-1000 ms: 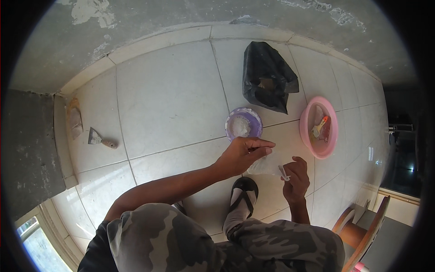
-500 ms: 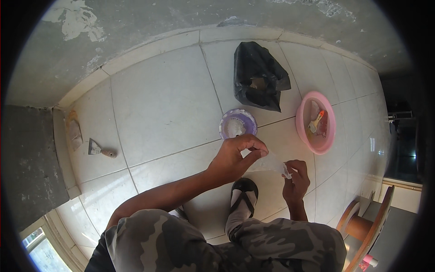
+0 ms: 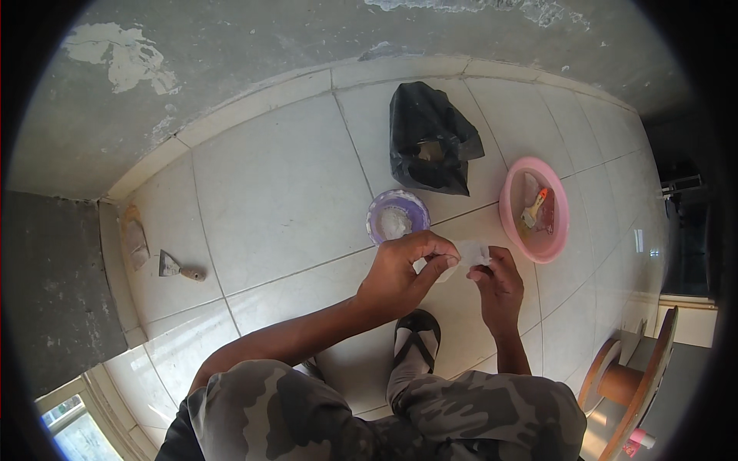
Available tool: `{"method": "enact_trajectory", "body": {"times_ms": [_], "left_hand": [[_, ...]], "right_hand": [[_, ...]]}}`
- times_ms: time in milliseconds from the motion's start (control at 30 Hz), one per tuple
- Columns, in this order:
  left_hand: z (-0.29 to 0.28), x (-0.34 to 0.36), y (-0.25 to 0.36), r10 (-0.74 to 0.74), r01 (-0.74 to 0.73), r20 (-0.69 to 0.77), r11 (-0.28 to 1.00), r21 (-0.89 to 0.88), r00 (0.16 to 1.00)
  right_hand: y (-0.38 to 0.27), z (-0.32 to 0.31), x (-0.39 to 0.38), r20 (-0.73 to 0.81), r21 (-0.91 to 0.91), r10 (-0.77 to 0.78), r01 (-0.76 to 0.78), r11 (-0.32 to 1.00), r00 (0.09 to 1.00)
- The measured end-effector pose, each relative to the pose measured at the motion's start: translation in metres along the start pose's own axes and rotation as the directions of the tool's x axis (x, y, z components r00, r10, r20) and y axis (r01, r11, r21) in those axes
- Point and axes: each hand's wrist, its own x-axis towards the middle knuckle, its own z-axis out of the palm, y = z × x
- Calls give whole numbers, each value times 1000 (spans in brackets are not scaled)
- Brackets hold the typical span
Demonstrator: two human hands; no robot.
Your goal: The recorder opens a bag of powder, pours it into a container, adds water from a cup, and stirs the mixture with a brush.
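- Small white packet (image 3: 467,253) — one, pinched between both hands just on the near side of the purple bowl (image 3: 397,216), held up off the floor, seemingly so it can be worked open over the tiles.
- Black plastic bag (image 3: 430,138) — one, slumped on the tiled floor (image 3: 284,192) just beyond the purple bowl, mouth gaping, probably for easy reach.
- Pink basin (image 3: 536,209) — one, right of the purple bowl, with a brush lying inside.
- Purple bowl — one, holding white powder, set within arm's reach.
- Left hand (image 3: 403,273) — fingers curled, thumb and fingertips gripping the packet's left edge.
- Right hand (image 3: 498,280) — closed on the packet's right edge.
- Scraper (image 3: 181,267) — one, well left of the purple bowl, lying flat.
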Motion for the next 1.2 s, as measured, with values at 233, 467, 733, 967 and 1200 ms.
{"method": "enact_trajectory", "body": {"times_ms": [233,467,733,967,1200], "left_hand": [[7,0,-6,229,-235,56,961,147,972],[-36,30,2,248,-269,103,890,369,963],[-90,139,-26,-152,-407,517,451,795,842],[-56,176,-67,-375,-354,425,244,903,824],[-91,195,-28,-193,111,105,844,525,976]], "right_hand": [[-17,27,14,73,-96,-94,100,990,993],[-13,13,15,82,-157,-42,55,986,996],[-8,12,18,286,156,182,-233,960,941],[9,13,17,396,394,337,-490,778,854],[3,-1,20,453,440,335,-534,722,826]]}}
